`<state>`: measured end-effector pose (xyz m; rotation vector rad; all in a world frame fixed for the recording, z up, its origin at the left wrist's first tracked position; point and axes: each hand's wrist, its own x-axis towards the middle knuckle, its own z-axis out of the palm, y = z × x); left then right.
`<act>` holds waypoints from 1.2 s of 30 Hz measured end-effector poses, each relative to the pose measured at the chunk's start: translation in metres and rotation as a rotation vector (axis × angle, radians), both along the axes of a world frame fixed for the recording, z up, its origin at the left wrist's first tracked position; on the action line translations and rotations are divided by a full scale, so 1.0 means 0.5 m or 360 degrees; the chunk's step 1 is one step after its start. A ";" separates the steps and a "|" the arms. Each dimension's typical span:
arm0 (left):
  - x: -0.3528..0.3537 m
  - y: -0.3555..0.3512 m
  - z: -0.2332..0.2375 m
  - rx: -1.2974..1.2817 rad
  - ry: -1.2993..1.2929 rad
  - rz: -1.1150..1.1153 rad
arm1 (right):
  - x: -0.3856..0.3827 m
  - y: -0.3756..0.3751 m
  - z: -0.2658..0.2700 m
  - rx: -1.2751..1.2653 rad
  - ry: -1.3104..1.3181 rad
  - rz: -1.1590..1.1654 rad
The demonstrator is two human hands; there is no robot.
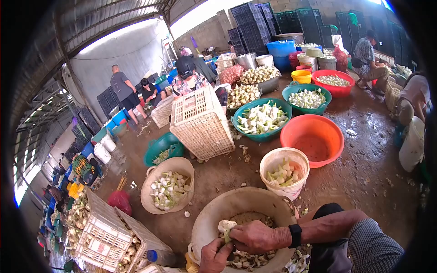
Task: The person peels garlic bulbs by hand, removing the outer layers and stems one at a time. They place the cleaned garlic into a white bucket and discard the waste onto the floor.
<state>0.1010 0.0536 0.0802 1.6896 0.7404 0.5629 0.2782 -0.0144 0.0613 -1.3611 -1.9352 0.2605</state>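
Observation:
My right hand (258,236), with a dark watch on its wrist, is closed on a garlic bulb (226,225) with a pale green stem. Close below it, the thumb and fingers of my left hand (215,256) pinch the stem's lower part. Both hands are over a large beige tub (211,214) with peelings (250,260) in its bottom. Whether either hand also holds a small tool is hidden by the fingers. Beyond the tub stands a white bucket (268,182) of trimmed garlic (283,175).
A beige basin of garlic (146,193), a red-orange basin (334,136) and green basins (287,105) surround the tub. White crates (102,232) of untrimmed garlic stand at left; another crate (200,123) is ahead. Several people (123,88) are farther off on the wet floor.

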 end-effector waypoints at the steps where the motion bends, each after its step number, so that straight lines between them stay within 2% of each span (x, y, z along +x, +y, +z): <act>1: 0.002 0.000 -0.002 0.0007 -0.0004 0.0002 | 0.001 0.001 0.001 0.0007 -0.0004 0.0002; 3: 0.007 0.003 -0.008 0.0257 0.0016 0.0030 | 0.004 0.002 0.004 0.0044 -0.0105 -0.0028; 7: 0.012 -0.001 0.002 0.0396 -0.0012 0.0057 | 0.044 0.025 0.006 0.0056 -0.0287 -0.0161; 9: 0.012 -0.012 0.026 0.0258 0.0086 0.0005 | 0.081 0.041 0.013 0.0041 -0.0252 -0.0368; 13: 0.015 -0.001 0.020 0.0186 0.0013 -0.0024 | 0.084 0.049 0.006 0.0132 -0.0201 -0.0366; 15: 0.009 0.011 0.020 -0.0146 0.0117 -0.0136 | 0.086 0.061 -0.007 0.0108 -0.0215 -0.0411; 17: 0.013 0.001 0.022 -0.0046 0.0010 -0.0113 | 0.102 0.089 -0.037 0.0088 -0.0236 -0.0444; 19: 0.010 -0.009 0.030 0.0039 -0.0084 -0.0093 | 0.123 0.109 -0.062 0.0389 -0.0162 -0.0609; 21: -0.020 -0.018 0.040 -0.0243 -0.0191 -0.0260 | 0.161 0.088 -0.030 0.0014 -0.0068 -0.0760; 24: -0.052 0.004 0.029 -0.0454 -0.0309 -0.0378 | 0.150 0.065 -0.043 -0.0067 -0.0075 -0.0604; 26: -0.047 0.011 0.032 -0.0422 -0.0438 -0.0413 | 0.122 0.049 -0.059 -0.0212 -0.0742 0.0786; 27: -0.048 0.016 0.034 -0.0438 -0.0421 -0.0382 | 0.104 0.040 -0.049 -0.0216 -0.0717 0.0817; 29: -0.050 0.023 0.036 -0.0567 -0.0408 -0.0400 | 0.077 0.021 -0.024 -0.0698 -0.0271 0.0689; 31: -0.049 0.025 0.040 -0.0572 -0.0391 -0.0407 | 0.097 0.033 -0.021 -0.0577 -0.0120 0.0685; 33: -0.050 0.027 0.044 -0.0609 -0.0362 -0.0428 | 0.120 0.039 0.016 -0.0295 0.0418 0.0491; 34: -0.051 0.030 0.042 -0.0618 -0.0365 -0.0422 | 0.117 0.034 0.037 -0.0304 0.0419 0.0495; 36: -0.051 0.037 0.035 -0.0449 -0.0236 -0.0446 | 0.101 0.020 0.078 -0.1045 0.1481 0.0290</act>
